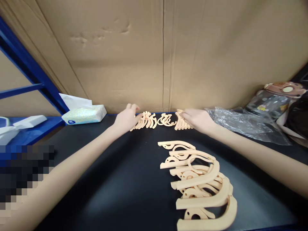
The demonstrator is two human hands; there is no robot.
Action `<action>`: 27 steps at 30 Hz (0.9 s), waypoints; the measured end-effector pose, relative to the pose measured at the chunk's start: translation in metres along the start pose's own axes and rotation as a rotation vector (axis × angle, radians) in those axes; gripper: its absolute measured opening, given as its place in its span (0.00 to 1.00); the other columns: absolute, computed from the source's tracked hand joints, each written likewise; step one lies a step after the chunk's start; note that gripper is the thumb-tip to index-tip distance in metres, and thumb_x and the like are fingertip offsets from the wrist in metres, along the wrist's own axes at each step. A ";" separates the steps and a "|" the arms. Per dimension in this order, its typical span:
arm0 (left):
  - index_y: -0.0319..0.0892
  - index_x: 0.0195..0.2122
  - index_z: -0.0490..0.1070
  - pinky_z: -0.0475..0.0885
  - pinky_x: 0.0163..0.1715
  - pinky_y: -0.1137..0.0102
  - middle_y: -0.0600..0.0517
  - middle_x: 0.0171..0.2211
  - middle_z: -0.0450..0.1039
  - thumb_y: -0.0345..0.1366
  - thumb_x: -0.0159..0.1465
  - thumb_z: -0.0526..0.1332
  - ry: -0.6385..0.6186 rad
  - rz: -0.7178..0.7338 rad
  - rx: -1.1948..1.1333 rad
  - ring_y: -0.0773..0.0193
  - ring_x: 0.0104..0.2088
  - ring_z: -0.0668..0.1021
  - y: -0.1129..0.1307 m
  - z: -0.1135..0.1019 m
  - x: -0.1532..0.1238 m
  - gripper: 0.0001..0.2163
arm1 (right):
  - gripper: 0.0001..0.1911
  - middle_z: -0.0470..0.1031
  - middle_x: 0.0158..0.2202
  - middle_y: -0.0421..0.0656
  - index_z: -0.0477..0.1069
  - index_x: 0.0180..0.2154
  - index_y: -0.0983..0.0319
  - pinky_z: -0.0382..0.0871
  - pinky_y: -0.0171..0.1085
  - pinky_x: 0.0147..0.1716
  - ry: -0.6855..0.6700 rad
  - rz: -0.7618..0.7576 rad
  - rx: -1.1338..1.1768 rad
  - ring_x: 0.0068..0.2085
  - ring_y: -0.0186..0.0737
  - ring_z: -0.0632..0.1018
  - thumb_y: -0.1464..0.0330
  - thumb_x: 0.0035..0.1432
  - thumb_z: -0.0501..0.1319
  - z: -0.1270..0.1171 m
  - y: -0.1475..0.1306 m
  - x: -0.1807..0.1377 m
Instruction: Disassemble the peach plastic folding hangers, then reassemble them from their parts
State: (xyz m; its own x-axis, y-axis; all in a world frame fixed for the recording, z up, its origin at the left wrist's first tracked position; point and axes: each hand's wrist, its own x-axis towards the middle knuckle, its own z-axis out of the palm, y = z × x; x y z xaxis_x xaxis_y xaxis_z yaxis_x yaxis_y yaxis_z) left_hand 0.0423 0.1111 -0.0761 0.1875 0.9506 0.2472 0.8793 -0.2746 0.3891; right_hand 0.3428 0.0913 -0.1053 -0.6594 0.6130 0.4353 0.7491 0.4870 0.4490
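Both my arms reach far across a black table top [115, 179]. My left hand [126, 118] rests against the left end of a row of small tan curved cut-out pieces [154, 121] at the table's back edge; its fingers curl over them. My right hand [196, 119] touches the right end of the same row, fingers bent on the pieces. Nearer to me lies an overlapping pile of larger tan curved pieces [199, 183], untouched by either hand.
A cardboard wall [163, 54] closes the back. A tissue pack [84, 114] lies at the back left beside a blue shelf frame [31, 72]. Crumpled clear plastic [243, 123] and a lidded clear container [271, 102] sit at the right.
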 end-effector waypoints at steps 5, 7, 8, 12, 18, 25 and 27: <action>0.46 0.39 0.72 0.64 0.31 0.73 0.53 0.36 0.74 0.49 0.54 0.62 -0.447 0.294 -0.062 0.61 0.33 0.74 0.053 0.004 -0.033 0.16 | 0.14 0.73 0.47 0.53 0.71 0.44 0.68 0.62 0.37 0.36 -0.058 -0.036 -0.076 0.43 0.45 0.72 0.78 0.62 0.50 -0.004 -0.013 -0.003; 0.46 0.39 0.72 0.61 0.29 0.73 0.53 0.37 0.73 0.46 0.53 0.64 -0.554 0.368 -0.036 0.62 0.33 0.73 0.065 0.006 -0.043 0.15 | 0.13 0.74 0.45 0.52 0.73 0.42 0.68 0.63 0.37 0.37 -0.068 -0.047 -0.073 0.44 0.45 0.72 0.78 0.61 0.51 -0.007 -0.017 -0.002; 0.45 0.38 0.71 0.60 0.29 0.72 0.53 0.36 0.73 0.43 0.53 0.64 -0.573 0.378 -0.023 0.62 0.33 0.72 0.069 0.007 -0.047 0.13 | 0.12 0.74 0.44 0.52 0.73 0.40 0.67 0.63 0.37 0.36 -0.076 -0.042 -0.065 0.44 0.45 0.72 0.77 0.61 0.52 -0.009 -0.019 -0.001; 0.43 0.33 0.71 0.58 0.27 0.72 0.54 0.30 0.71 0.39 0.56 0.61 -0.642 0.339 -0.054 0.64 0.30 0.70 0.072 0.009 -0.045 0.07 | 0.11 0.74 0.41 0.49 0.74 0.39 0.65 0.62 0.36 0.30 -0.141 0.073 0.115 0.40 0.44 0.73 0.75 0.61 0.53 -0.009 -0.017 -0.002; 0.41 0.31 0.70 0.60 0.26 0.73 0.54 0.29 0.69 0.40 0.55 0.61 -0.669 0.190 -0.286 0.66 0.29 0.70 0.065 0.017 -0.024 0.08 | 0.11 0.76 0.39 0.43 0.74 0.39 0.63 0.66 0.34 0.38 -0.093 0.239 0.627 0.40 0.38 0.75 0.69 0.63 0.53 -0.021 -0.017 -0.001; 0.39 0.40 0.65 0.66 0.30 0.73 0.47 0.37 0.71 0.38 0.61 0.56 -0.388 0.005 -0.693 0.67 0.32 0.74 0.077 0.026 -0.012 0.09 | 0.12 0.78 0.34 0.41 0.74 0.42 0.61 0.67 0.34 0.33 -0.134 0.346 1.095 0.35 0.37 0.77 0.65 0.58 0.58 -0.038 -0.025 0.012; 0.38 0.37 0.67 0.65 0.28 0.73 0.48 0.32 0.70 0.38 0.61 0.56 -0.327 -0.011 -0.747 0.69 0.29 0.72 0.080 0.028 -0.009 0.09 | 0.11 0.78 0.33 0.42 0.74 0.41 0.62 0.66 0.34 0.33 -0.095 0.380 1.046 0.34 0.37 0.77 0.66 0.58 0.58 -0.037 -0.022 0.016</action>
State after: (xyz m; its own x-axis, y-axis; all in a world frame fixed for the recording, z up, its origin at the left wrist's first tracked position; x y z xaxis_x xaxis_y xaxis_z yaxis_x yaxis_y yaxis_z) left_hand 0.1228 0.0848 -0.0720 0.4003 0.9163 0.0128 0.3797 -0.1786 0.9077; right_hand 0.3132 0.0676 -0.0794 -0.4019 0.8569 0.3228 0.6151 0.5138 -0.5981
